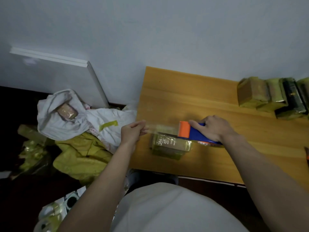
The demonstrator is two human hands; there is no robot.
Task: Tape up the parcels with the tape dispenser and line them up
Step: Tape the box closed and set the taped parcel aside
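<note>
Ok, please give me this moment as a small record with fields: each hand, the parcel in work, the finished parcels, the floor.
left hand: pinches the free end of the clear tape
right hand: grips the blue and orange tape dispenser
parcel in work: on the wooden table, below the stretched tape
finished parcels: in a row at the table's far right
floor: white sack with one parcel showing, yellow bag
</note>
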